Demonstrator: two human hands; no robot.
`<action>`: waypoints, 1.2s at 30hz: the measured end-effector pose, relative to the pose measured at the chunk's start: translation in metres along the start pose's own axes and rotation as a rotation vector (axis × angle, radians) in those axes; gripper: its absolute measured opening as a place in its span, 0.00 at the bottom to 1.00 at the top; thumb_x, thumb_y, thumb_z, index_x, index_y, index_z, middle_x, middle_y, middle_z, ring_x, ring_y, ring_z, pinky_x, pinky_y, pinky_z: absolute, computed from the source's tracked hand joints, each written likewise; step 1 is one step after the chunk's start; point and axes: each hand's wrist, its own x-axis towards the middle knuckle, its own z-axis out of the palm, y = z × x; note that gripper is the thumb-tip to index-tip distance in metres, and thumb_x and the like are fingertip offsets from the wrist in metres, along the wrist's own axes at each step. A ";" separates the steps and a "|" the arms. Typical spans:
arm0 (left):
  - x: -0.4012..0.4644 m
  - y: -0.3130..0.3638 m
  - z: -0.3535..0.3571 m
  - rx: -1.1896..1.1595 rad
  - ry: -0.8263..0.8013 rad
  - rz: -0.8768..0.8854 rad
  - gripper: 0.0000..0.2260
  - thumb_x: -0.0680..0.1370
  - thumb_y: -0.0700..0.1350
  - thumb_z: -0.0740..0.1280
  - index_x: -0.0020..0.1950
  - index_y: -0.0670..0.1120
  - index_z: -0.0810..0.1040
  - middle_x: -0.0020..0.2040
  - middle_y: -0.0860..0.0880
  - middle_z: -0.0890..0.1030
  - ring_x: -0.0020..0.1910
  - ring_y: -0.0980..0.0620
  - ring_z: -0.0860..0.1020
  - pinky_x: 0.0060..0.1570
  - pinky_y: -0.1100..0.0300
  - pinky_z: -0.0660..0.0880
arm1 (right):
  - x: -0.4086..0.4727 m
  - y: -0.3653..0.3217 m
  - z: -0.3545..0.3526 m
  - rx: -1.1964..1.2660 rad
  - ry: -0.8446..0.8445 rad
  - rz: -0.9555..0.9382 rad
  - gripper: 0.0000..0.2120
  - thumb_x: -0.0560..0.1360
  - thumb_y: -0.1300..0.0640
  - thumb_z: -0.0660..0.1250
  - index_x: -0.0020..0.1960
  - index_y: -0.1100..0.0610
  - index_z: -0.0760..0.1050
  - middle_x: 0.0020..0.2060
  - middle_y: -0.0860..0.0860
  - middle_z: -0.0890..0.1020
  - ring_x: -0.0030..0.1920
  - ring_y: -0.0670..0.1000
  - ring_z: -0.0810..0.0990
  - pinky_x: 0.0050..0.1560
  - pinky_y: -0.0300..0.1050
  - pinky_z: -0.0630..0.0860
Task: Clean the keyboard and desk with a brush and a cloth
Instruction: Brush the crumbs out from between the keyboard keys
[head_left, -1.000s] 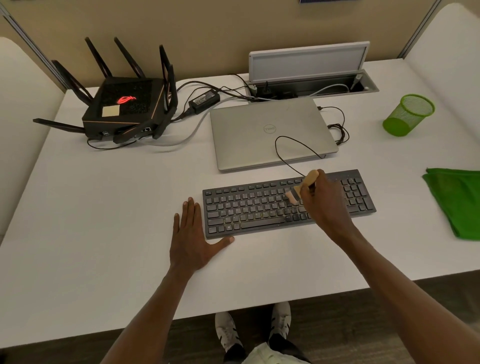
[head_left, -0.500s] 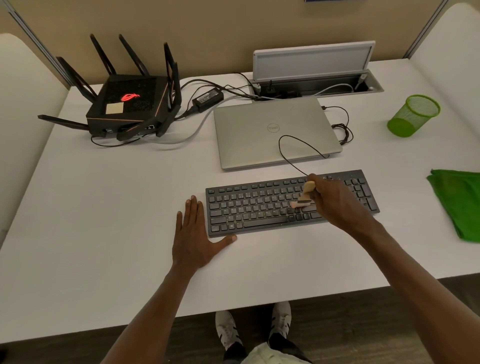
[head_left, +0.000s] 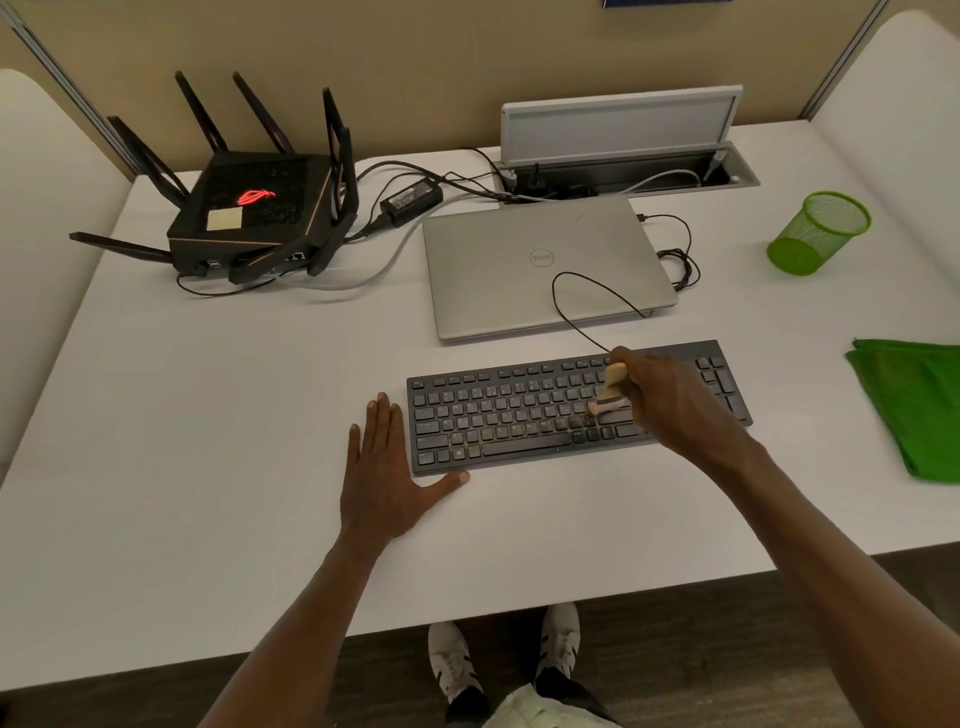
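Brushing stage under way: right hand (head_left: 670, 400) clasping small wooden-handled brush (head_left: 609, 395), bristles on right-centre keys of black keyboard (head_left: 519, 415); left hand (head_left: 387, 467) flat, fingers straight, bracing keyboard's left end on tabletop (head_left: 208, 467). Green cloth (head_left: 919, 405) untouched at right edge, so wiping probably not yet begun. Open room left and front of keyboard; closed laptop (head_left: 540, 265) and its cable just behind.

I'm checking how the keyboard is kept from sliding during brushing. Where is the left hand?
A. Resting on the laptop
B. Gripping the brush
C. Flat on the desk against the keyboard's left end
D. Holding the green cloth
C: the left hand lies flat on the desk, thumb along the keyboard's near-left corner.
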 end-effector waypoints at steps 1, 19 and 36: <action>0.000 0.000 0.000 0.001 0.000 0.000 0.61 0.67 0.85 0.51 0.84 0.41 0.46 0.84 0.46 0.41 0.83 0.51 0.39 0.80 0.50 0.40 | 0.001 -0.003 0.001 0.012 0.010 -0.013 0.08 0.75 0.70 0.66 0.46 0.58 0.73 0.33 0.43 0.73 0.29 0.37 0.69 0.31 0.29 0.61; 0.000 -0.001 0.001 0.004 -0.002 -0.006 0.60 0.67 0.84 0.52 0.84 0.42 0.46 0.84 0.46 0.41 0.82 0.51 0.39 0.80 0.50 0.40 | 0.013 0.002 0.006 0.164 0.266 0.404 0.04 0.78 0.60 0.63 0.47 0.61 0.73 0.33 0.52 0.79 0.31 0.49 0.77 0.30 0.46 0.72; 0.000 -0.001 0.001 -0.017 0.002 -0.005 0.61 0.67 0.85 0.51 0.84 0.41 0.46 0.84 0.46 0.41 0.82 0.51 0.39 0.81 0.49 0.42 | 0.016 -0.008 0.007 0.132 0.153 0.369 0.04 0.79 0.61 0.62 0.47 0.61 0.70 0.30 0.48 0.76 0.30 0.47 0.77 0.26 0.34 0.66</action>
